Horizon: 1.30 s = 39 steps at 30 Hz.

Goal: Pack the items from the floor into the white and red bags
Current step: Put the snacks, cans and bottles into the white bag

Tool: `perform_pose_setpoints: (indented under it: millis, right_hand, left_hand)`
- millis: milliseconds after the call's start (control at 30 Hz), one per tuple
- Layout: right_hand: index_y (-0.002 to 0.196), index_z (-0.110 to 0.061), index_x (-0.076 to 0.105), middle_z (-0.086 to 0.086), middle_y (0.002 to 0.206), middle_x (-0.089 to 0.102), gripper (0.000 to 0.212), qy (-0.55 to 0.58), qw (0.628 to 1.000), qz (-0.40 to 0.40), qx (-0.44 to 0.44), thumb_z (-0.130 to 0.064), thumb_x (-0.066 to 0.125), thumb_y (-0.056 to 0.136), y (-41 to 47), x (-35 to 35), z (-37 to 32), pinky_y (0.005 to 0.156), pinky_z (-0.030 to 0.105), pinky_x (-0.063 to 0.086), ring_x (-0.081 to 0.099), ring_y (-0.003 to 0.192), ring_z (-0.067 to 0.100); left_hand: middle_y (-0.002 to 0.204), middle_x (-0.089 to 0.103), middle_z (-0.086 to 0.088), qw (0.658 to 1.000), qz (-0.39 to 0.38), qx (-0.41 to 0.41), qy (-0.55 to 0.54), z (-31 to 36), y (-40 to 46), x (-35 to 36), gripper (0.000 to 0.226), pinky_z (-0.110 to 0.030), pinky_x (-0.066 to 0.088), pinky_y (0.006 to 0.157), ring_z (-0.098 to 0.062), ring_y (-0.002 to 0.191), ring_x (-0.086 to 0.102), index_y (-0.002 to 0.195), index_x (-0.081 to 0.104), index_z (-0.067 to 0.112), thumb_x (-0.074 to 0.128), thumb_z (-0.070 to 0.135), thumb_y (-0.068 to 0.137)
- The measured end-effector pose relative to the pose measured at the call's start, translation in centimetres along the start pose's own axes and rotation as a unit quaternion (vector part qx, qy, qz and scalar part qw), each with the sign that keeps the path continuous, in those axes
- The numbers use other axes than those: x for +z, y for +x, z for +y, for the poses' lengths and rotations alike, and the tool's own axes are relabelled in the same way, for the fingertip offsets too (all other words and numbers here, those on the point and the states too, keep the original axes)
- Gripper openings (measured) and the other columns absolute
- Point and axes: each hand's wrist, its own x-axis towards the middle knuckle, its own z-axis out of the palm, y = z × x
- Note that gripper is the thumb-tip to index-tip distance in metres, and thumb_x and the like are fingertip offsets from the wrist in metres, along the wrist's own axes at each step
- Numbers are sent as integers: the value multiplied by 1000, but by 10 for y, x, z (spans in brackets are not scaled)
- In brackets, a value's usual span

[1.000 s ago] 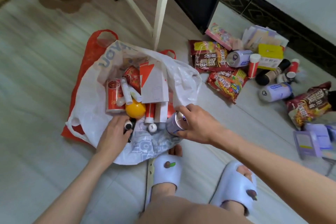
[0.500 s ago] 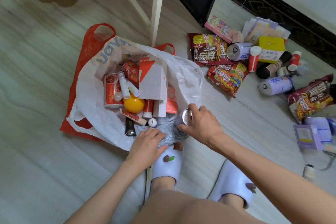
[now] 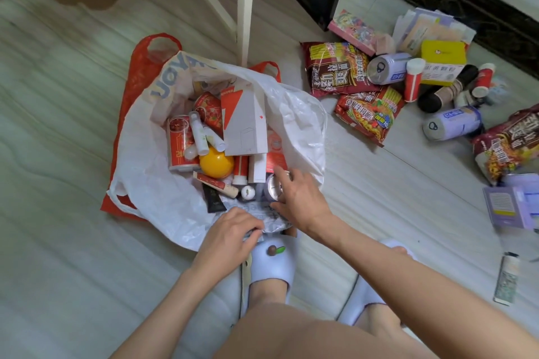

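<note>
Gripping a can (image 3: 274, 187) inside the white bag (image 3: 145, 181), right-hand fingers (image 3: 284, 176) curl round it — left fingers (image 3: 250, 223) pinch the bag's rim.

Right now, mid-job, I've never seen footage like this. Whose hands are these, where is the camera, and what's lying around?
There is no machine here, only a person's two bare hands. One camera sits on the person's head, looking down past their knees and slippers. The right hand curls around a can at the open white bag's near edge. The left hand pinches the bag's near rim. The white bag lies on a red bag and already holds a box, tubes and a yellow ball. To the right, noodle packets, more cans and boxes wait on the floor.
</note>
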Motion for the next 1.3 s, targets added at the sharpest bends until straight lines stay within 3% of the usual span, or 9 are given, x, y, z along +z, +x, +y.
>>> perform_pose_setpoints:
  millis: [200,333,433,567,700,900,1100,1200,1300]
  right_hand:
    - [137,-14,30,16,126,46,52,12,999,-35,-38,-18,51,89,-6,-11,5,85,42,47,52,109,37]
    - [138,-13,30,12,131,45,53,-42,993,26,-104,-27,50,91,-32,-62,26,86,41,44,48,113,33]
    - [138,-13,32,12,129,47,53,-94,988,87,-90,-32,49,91,-56,-111,65,86,42,43,49,113,33]
    - [138,-12,32,12,128,49,54,-119,982,150,-6,-33,49,91,-106,-161,131,84,43,43,50,112,34]
    - [138,-14,34,10,129,48,54,-36,961,247,122,-33,51,91,-166,-167,200,86,42,46,48,115,32]
    - [133,-11,43,14,129,51,47,129,868,357,321,-25,56,89,-222,-114,298,90,40,39,46,118,33]
    - [130,-4,45,21,125,52,47,228,788,333,465,-16,58,86,-237,-18,368,96,40,36,46,117,37]
    - [132,-5,44,20,125,51,48,242,771,276,520,-20,55,88,-236,26,386,96,43,39,44,118,37]
    - [133,-5,42,18,126,49,49,253,754,244,555,-22,55,89,-236,56,396,93,42,39,42,119,36]
  left_hand:
    - [92,66,5,999,-27,1,20,5,12,-6,34,-30,46,81,-10,91,51,94,66,17,42,38,82]
    - [108,63,0,995,23,79,52,34,38,-28,35,-28,39,88,-14,102,50,112,60,15,46,33,85]
    - [118,59,-5,985,40,141,85,71,72,-38,42,-31,38,94,-16,110,47,119,56,12,45,34,86]
    - [126,55,-11,958,18,245,147,142,125,-36,47,-42,45,94,-29,117,51,125,50,13,42,38,86]
    - [133,51,-15,905,-15,356,231,212,177,-16,50,-49,43,98,-35,127,44,130,47,13,45,37,86]
    - [131,53,-19,818,-65,482,306,304,248,35,62,-48,47,91,-38,122,49,128,50,12,75,24,73]
    - [133,50,-20,788,-160,506,311,335,288,147,64,-52,47,91,-39,122,47,130,48,8,74,15,72]
    - [124,57,-21,788,-175,510,299,337,291,206,69,-50,50,83,-41,113,55,123,54,6,79,4,59]
    - [125,56,-23,794,-164,506,294,336,288,253,70,-50,48,87,-41,115,54,123,55,5,77,-1,57]
